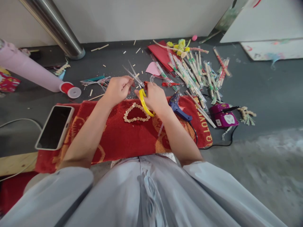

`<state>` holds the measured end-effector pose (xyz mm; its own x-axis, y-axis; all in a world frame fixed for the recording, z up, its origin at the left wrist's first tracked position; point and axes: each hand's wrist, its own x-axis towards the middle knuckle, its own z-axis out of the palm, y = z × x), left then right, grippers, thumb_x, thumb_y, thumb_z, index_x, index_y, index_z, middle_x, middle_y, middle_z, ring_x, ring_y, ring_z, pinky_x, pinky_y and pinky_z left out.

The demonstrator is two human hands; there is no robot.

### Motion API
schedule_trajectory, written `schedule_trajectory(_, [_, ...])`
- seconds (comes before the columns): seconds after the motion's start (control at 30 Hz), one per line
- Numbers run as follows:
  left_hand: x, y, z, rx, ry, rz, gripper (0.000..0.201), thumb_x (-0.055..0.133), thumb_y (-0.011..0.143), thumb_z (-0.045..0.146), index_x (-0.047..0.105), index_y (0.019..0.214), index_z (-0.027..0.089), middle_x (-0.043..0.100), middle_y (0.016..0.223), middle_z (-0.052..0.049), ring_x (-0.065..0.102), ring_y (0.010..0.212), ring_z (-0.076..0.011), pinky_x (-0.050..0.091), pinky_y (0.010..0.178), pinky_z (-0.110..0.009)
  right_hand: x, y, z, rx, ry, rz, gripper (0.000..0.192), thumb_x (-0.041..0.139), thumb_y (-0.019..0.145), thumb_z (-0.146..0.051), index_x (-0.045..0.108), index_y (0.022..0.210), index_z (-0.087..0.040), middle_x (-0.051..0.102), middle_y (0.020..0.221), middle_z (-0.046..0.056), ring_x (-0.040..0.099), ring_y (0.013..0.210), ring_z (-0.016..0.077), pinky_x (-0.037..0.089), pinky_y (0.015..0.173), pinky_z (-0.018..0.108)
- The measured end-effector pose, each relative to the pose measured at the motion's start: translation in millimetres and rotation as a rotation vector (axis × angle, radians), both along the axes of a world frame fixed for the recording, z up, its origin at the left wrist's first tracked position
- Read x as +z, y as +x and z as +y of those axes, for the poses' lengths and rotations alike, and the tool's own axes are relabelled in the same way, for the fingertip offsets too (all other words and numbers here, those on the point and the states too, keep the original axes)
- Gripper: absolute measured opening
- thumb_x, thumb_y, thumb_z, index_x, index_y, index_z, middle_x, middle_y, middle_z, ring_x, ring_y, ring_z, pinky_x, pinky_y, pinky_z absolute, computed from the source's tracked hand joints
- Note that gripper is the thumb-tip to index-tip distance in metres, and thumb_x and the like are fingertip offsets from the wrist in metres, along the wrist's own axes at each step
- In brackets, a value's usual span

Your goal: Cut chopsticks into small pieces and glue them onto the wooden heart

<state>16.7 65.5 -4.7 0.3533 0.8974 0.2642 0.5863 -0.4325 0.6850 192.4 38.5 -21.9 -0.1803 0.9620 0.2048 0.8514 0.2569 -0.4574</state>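
Grey shirt nearest; yellow scissors clamped in right fingers, beside pinched left fingers.

Left forearm and right forearm extend from near to far, converging — left hand drawn into a pinch, right hand curled in a grip just beside it.

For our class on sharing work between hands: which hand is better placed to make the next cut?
Probably the right hand: it holds the yellow-handled scissors, blades apart. The left hand is beside the blades, closed in a pinch.
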Motion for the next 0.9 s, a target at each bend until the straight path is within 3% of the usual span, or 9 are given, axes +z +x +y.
schedule_trajectory(0.4, [-0.8,-1.3,0.6,0.022,-0.002,-0.014,0.025,0.050,0.092,0.035,0.062,0.075,0.020,0.055,0.057,0.000,0.052,0.059,-0.0151,0.042,0.069,-0.026,6.1,-2.6,-2.1,-0.048,-0.046,-0.040,0.074,0.033,0.089,-0.074,0.061,0.104,-0.007,0.066,0.096,0.021,0.066,0.090,0.0308,0.050,0.084,0.049])
schedule_trajectory(0.63, [6.1,-2.4,-0.9,-0.022,-0.081,-0.073,0.031,0.050,0.093,0.037,0.059,0.069,0.018,0.054,0.058,0.000,0.051,0.058,-0.0126,0.041,0.065,-0.025,-5.4,4.1,3.4,0.063,0.051,0.020,0.081,0.028,0.086,-0.078,0.056,0.113,-0.007,0.065,0.106,0.021,0.062,0.104,0.0299,0.046,0.095,0.046])
schedule_trajectory(0.77, [9.9,-6.8,-1.9,-0.065,-0.170,-0.151,0.030,0.052,0.091,0.039,0.060,0.071,0.018,0.052,0.053,0.001,0.049,0.051,-0.0107,0.038,0.056,-0.024,-5.0,7.3,2.6,0.119,0.078,0.015,0.086,0.029,0.084,-0.081,0.054,0.116,-0.005,0.062,0.111,0.021,0.058,0.111,0.0307,0.043,0.101,0.045])
schedule_trajectory(0.9, [12.7,-10.7,-3.6,-0.130,-0.375,-0.231,0.034,0.055,0.089,0.048,0.062,0.073,0.019,0.051,0.049,0.001,0.043,0.045,-0.0092,0.032,0.048,-0.024,-3.6,9.7,1.3,0.164,0.091,0.013,0.084,0.029,0.083,-0.081,0.052,0.116,-0.007,0.059,0.115,0.022,0.055,0.115,0.0313,0.041,0.103,0.047])
